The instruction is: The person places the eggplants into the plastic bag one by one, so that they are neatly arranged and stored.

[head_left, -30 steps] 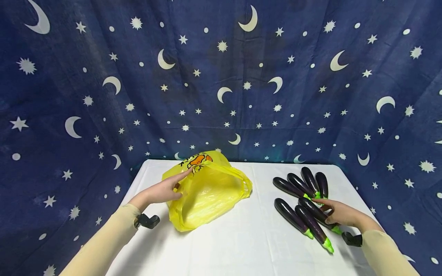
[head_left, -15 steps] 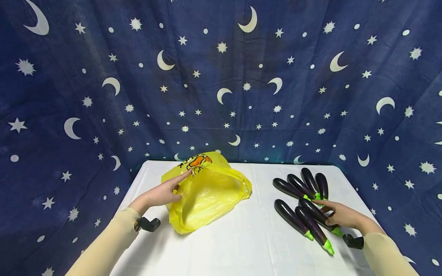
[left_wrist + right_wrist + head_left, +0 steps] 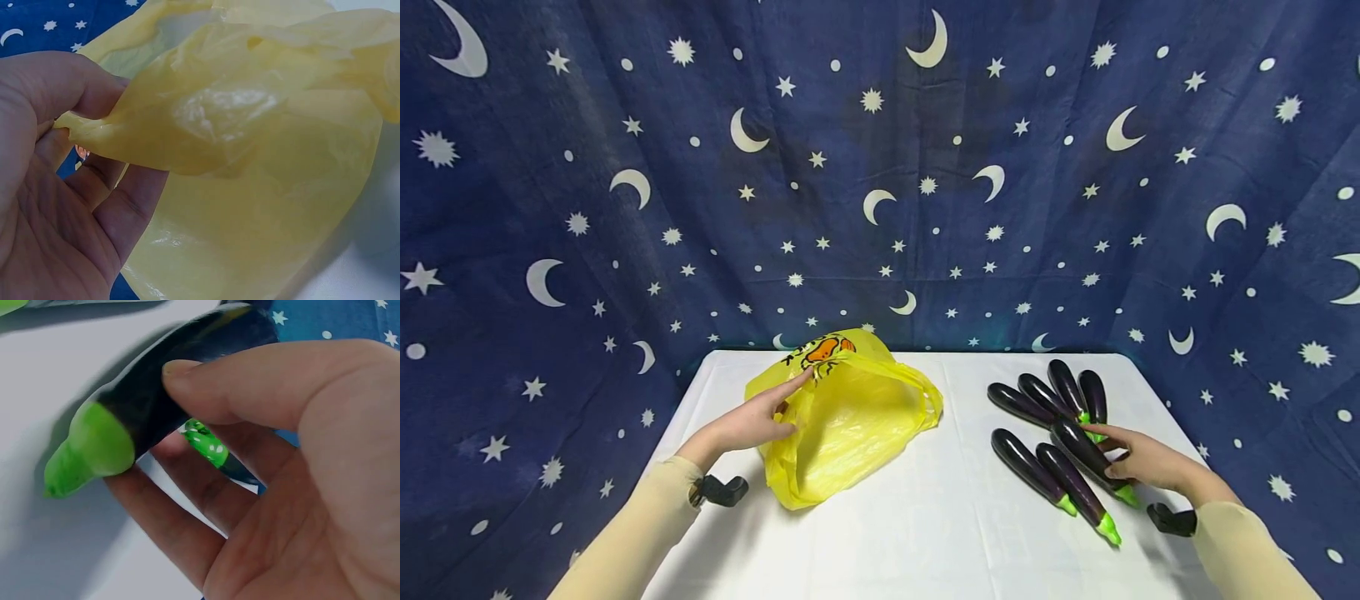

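A yellow plastic bag point(image 3: 857, 425) with a printed figure lies on its side, its mouth facing the front right. My left hand point(image 3: 752, 422) pinches the bag's rim at its left side; in the left wrist view, thumb and fingers of the left hand point(image 3: 75, 162) hold the thin film point(image 3: 219, 119). On the right, my right hand point(image 3: 1157, 460) grips a dark purple eggplant point(image 3: 1086, 450) near its green stem end. The right wrist view has the thumb of the right hand point(image 3: 250, 444) on top of the eggplant point(image 3: 162, 381), with fingers beneath it.
Two eggplants point(image 3: 1026, 462) point(image 3: 1075, 487) lie to the left of the held one, and several more point(image 3: 1018, 403) lie behind it. They rest on a white-covered table point(image 3: 917, 533). A dark blue curtain point(image 3: 820, 208) with moons and stars hangs behind.
The eggplant in my right hand has risen slightly, and the right hand has shifted a little with it. My left hand keeps its hold on the bag. The head view has turned slightly right.
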`<state>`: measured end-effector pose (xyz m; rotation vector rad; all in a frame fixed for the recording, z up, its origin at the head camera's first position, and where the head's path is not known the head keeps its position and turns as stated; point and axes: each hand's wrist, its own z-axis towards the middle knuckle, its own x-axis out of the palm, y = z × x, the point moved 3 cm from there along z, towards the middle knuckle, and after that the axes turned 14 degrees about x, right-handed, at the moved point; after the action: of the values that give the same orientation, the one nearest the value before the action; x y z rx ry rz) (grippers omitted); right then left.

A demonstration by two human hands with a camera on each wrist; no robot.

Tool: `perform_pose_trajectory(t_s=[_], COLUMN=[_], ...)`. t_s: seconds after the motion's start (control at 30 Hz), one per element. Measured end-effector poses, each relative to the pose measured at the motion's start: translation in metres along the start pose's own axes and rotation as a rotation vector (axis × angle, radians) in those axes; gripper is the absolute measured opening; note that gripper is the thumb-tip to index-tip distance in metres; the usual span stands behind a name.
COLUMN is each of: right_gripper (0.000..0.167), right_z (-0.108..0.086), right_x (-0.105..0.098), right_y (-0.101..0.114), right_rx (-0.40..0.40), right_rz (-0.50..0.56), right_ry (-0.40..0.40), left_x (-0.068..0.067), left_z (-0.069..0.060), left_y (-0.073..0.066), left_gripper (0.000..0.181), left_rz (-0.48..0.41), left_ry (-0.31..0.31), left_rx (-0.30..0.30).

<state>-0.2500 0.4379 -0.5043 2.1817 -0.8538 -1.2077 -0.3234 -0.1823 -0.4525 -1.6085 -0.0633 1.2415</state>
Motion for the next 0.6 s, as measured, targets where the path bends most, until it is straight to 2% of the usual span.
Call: perform_pose_trajectory(t_s=[0.23, 0.6], right_gripper=[0.09, 0.09], right_z=[-0.006, 0.002], right_x=[-0.005, 0.0], right_y=[0.015, 0.04], right_rx=[0.015, -0.069], right_rz=[0.075, 0.176], right_ry=[-0.025, -0.033], left_x=[0.0, 0.0], left_z=[-0.001, 0.0], left_y=[0.0, -0.006], left_gripper=[0.094, 0.093], left_rz=[-0.001, 0.019], left_ry=[0.01, 0.016], left_rx=[-0.003, 0.029])
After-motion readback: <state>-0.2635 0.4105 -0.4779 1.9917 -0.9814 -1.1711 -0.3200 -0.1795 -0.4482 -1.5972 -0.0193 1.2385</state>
